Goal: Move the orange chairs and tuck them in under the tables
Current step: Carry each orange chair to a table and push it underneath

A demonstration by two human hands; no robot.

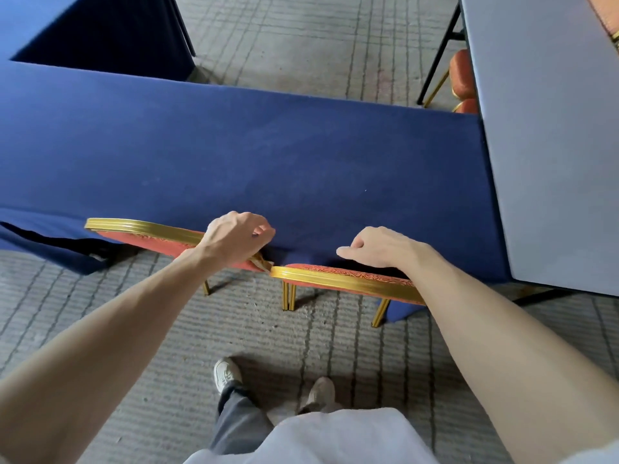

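Two orange chairs with gold frames stand side by side, pushed in under the long table [234, 145], which has a dark blue cloth. Only their backrests and rear legs show. My left hand [237, 236] hovers over the right end of the left chair's backrest [144, 227]. Its fingers are loosely curled and hold nothing. My right hand [378, 246] lies at the table's near edge, just above the right chair's backrest [335, 279]. Its fingers bend down onto the cloth, its thumb points left, and it grips nothing.
A bare light-blue table [552, 128] stands on the right with more orange chairs [460, 75] tucked at its far side. Another blue-clothed table [83, 25] is at the back left. Grey patterned carpet lies between the tables and around my feet [226, 373].
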